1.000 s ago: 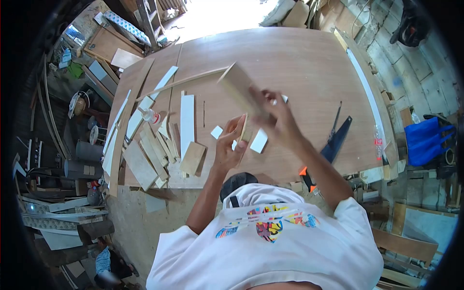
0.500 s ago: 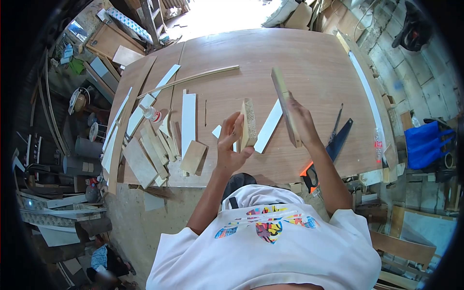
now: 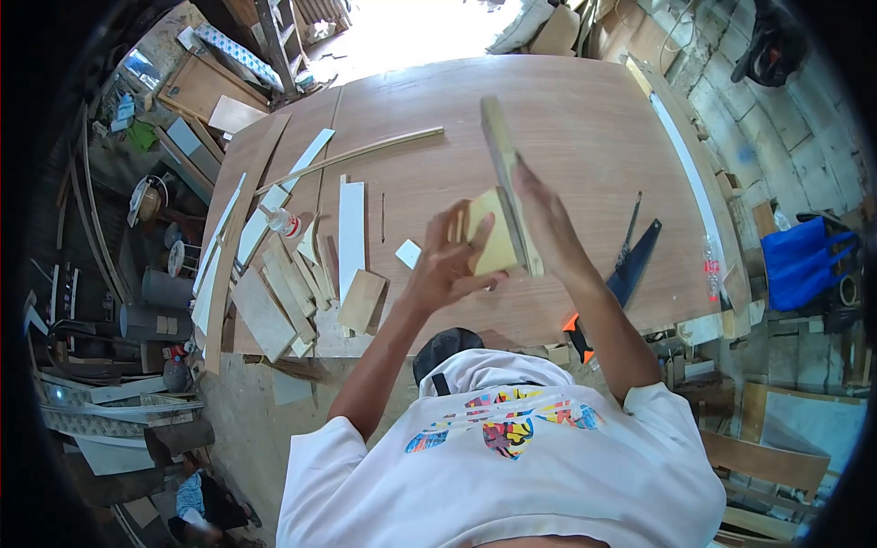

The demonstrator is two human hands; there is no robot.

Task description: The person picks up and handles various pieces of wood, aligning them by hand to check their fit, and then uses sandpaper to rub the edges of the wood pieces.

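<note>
My left hand [image 3: 454, 257] grips a short wooden block [image 3: 491, 233], its pale yellowish face turned toward the right. In my right hand [image 3: 545, 219] is a longer narrow board [image 3: 502, 155], held on edge and tilted, with its upper end pointing away from me. The block's right end overlaps the board's lower part in this view, between the two hands. Below the hands lies the wooden table [image 3: 402, 91]. A small white piece [image 3: 408, 253] rests on it just left of my left hand. My right palm hides part of the board.
On the left are a glue bottle [image 3: 285, 222], a white strip [image 3: 352, 237], several wood offcuts [image 3: 290, 288] and a long plank [image 3: 242, 228]. A handsaw [image 3: 632, 265] with an orange and black handle lies right of my right forearm. A plastic bottle [image 3: 712, 269] is near the right edge.
My hands have come together. The block in my left hand has turned and moved right to the board, which has shifted left in my right hand.
</note>
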